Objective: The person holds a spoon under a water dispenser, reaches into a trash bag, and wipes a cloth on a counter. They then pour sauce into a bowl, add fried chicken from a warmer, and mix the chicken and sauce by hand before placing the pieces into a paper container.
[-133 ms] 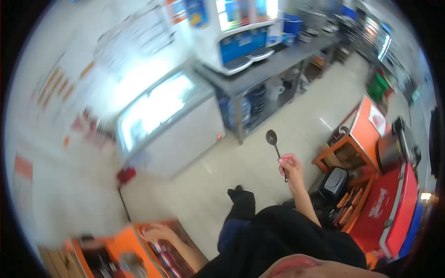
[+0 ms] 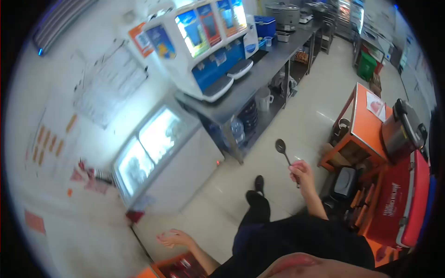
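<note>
My right hand (image 2: 302, 173) grips a long-handled black spoon (image 2: 281, 146) by the handle. The spoon's bowl points up and to the left, above the floor. Nothing shows in my left hand (image 2: 174, 238), which hovers with its fingers loosely extended. Below it is an orange counter (image 2: 147, 273) with dark red items in a recess; most of the counter lies outside the view.
A glass-topped chest freezer (image 2: 183, 164) stands ahead on the left. Beyond it, a drink dispenser (image 2: 197, 60) sits on a steel table (image 2: 271, 62). At right are an orange table (image 2: 364, 118), a large pot (image 2: 401, 132) and a red cooler box (image 2: 398, 201).
My left hand has lifted off the orange counter and moved away from it. The view has shifted, and the counter has mostly left it. The spoon stays in my right hand.
</note>
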The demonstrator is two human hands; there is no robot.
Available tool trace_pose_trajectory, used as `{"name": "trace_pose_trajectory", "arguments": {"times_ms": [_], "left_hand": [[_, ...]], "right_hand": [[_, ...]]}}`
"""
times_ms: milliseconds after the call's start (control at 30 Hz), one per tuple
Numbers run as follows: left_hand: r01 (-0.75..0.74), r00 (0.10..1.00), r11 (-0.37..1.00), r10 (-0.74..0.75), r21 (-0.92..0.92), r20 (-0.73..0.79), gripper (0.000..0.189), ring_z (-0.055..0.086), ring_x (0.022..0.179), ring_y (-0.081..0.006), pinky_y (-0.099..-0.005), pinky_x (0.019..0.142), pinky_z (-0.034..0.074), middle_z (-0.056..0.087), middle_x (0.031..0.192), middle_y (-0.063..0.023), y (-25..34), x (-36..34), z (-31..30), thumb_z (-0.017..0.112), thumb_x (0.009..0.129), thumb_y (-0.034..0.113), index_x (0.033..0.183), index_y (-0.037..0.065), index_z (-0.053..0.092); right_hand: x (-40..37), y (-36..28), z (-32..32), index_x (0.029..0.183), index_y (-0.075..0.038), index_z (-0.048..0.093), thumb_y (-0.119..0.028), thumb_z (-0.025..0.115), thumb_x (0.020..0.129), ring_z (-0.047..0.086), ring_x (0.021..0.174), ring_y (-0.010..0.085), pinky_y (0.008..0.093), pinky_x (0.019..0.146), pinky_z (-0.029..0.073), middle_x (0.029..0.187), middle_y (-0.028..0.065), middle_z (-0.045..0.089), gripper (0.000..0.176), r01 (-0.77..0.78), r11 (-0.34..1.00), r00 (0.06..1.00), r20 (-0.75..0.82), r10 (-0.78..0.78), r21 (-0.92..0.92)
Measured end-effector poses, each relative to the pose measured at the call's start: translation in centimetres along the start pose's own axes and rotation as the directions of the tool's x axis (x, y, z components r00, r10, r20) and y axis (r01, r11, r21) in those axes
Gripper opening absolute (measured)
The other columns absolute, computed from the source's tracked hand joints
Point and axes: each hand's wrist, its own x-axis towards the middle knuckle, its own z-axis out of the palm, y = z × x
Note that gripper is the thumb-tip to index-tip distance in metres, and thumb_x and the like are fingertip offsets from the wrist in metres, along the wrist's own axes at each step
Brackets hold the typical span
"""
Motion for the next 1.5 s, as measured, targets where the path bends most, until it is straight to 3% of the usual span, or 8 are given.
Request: {"name": "trace_pose_trajectory", "arguments": {"times_ms": [67,267,433,500,700,967,1033,1500], "left_hand": [[0.030,0.997,0.990,-0.020,-0.134,0.071,0.050,0.043,0.111,-0.0352,-0.0491,0.095,0.028,0.047,0.124,-0.0160,10.6,-12.7,10.1,0.051,0.085,0.020,0.127,-0.002,0.038],[-0.162,0.893,0.381,0.449,-0.910,0.029,0.021,0.050,0.110,-0.0351,-0.0487,0.096,0.032,0.054,0.120,-0.0170,58.0,-2.8,13.3,0.053,0.087,0.010,0.106,0.002,0.052],[-0.275,0.445,-0.243,0.826,-0.930,-0.347,0.028,0.052,0.106,-0.0382,-0.0453,0.090,0.043,0.054,0.109,-0.0198,90.1,4.0,12.7,0.056,0.080,0.001,0.108,0.002,0.056],[-0.207,0.443,-0.331,0.807,-0.920,-0.390,0.017,0.053,0.097,-0.0383,-0.0452,0.083,0.044,0.053,0.100,-0.0189,99.4,4.9,12.4,0.058,0.083,0.005,0.100,0.002,0.053],[-0.223,0.369,-0.148,0.902,-0.964,-0.224,0.033,0.049,0.107,-0.0417,-0.0449,0.093,0.041,0.049,0.112,-0.0243,117.3,-0.8,20.2,0.060,0.080,0.002,0.111,-0.002,0.052],[-0.179,0.603,0.150,0.797,-0.972,0.012,0.067,0.018,0.138,-0.0490,-0.0559,0.112,0.021,0.022,0.147,-0.0269,131.8,5.7,26.2,0.054,0.073,-0.013,0.137,0.000,0.036],[-0.364,0.701,0.479,0.705,-0.799,0.103,0.077,0.015,0.139,-0.0479,-0.0582,0.112,0.018,0.017,0.151,-0.0239,135.7,8.0,28.5,0.055,0.072,-0.013,0.143,0.002,0.029],[-0.456,0.765,0.746,0.608,-0.486,0.214,0.104,0.031,0.130,-0.0399,-0.0582,0.108,0.024,0.031,0.143,-0.0177,141.8,11.3,34.4,0.085,0.059,0.031,0.146,0.012,0.030]], "right_hand": [[6.6,-7.7,-7.1,0.093,-0.004,0.058,-0.004,0.065,0.082,0.054,0.059,0.0102,0.0223,0.051,0.039,0.074,0.0031,0.058,0.013,0.066,0.982,0.987,-0.133,-0.090,-0.176],[21.3,-15.0,-9.4,0.095,-0.003,0.059,-0.006,0.065,0.081,0.057,0.060,0.0117,0.0237,0.051,0.041,0.077,0.0044,0.060,0.015,0.077,0.974,0.897,-0.412,-0.160,-0.211],[35.1,-19.6,-10.1,0.099,0.002,0.060,-0.003,0.059,0.080,0.061,0.068,0.0146,0.0267,0.061,0.046,0.083,0.0077,0.063,0.021,0.219,0.937,0.904,-0.306,-0.300,-0.271],[41.0,-21.7,-9.7,0.100,0.003,0.061,-0.002,0.058,0.079,0.062,0.072,0.0155,0.0268,0.064,0.048,0.085,0.0084,0.063,0.021,0.210,0.934,0.924,-0.254,-0.287,-0.290],[63.5,-27.4,-8.8,0.103,0.002,0.061,0.000,0.061,0.079,0.067,0.076,0.0181,0.0278,0.062,0.052,0.090,0.0104,0.064,0.023,0.089,0.956,0.988,-0.097,-0.120,-0.279],[98.1,-34.7,-2.0,0.097,-0.003,0.063,-0.004,0.065,0.079,0.067,0.065,0.0162,0.0243,0.049,0.047,0.083,0.0067,0.065,0.019,0.056,0.934,0.976,0.216,0.023,-0.353],[103.6,-34.7,0.0,0.097,-0.003,0.063,-0.004,0.066,0.079,0.066,0.063,0.0152,0.0236,0.046,0.045,0.084,0.0059,0.066,0.018,0.033,0.940,0.962,0.265,0.063,-0.340],[115.6,-36.2,4.8,0.100,0.000,0.064,-0.001,0.065,0.080,0.063,0.062,0.0115,0.0205,0.044,0.039,0.085,0.0078,0.067,0.019,-0.077,0.898,0.804,0.506,0.312,-0.433]]}}
